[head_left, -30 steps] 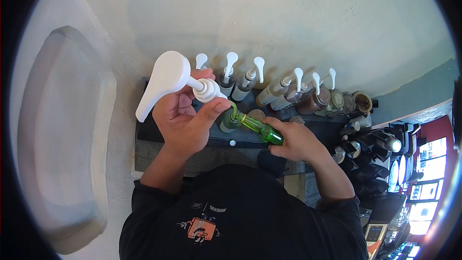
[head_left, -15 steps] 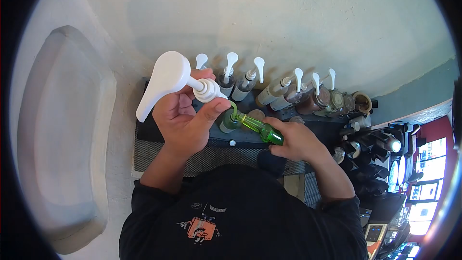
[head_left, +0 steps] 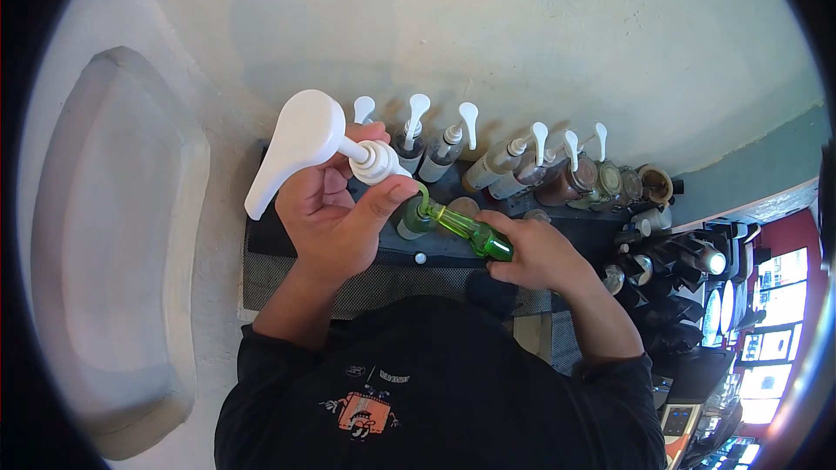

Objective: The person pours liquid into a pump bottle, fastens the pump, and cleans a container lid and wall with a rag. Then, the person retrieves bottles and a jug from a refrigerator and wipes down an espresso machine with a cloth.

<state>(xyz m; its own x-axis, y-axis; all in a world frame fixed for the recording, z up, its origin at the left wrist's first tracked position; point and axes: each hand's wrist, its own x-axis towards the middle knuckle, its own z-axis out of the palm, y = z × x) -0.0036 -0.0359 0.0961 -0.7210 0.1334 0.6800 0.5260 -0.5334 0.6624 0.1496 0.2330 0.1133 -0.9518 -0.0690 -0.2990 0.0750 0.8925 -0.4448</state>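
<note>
Raised over the dark counter, my left hand (head_left: 335,218) grips a white pump dispenser (head_left: 300,144) by its collar, fingers closed round it. My right hand (head_left: 542,254) is wrapped round a green bottle (head_left: 475,235), which is tilted with its neck toward the left. A green stream runs from the bottle's mouth down into the top of another bottle (head_left: 413,219), which stands on the counter below the pump. The pump's lower end is partly hidden by my left thumb.
Bottles with white pumps (head_left: 442,155) line the wall behind my hands. Lidded jars (head_left: 608,183) stand further right. A dark mesh mat (head_left: 287,283) lies along the counter's near edge. A pale recess (head_left: 122,235) is in the wall at left, and dark equipment (head_left: 679,296) at right.
</note>
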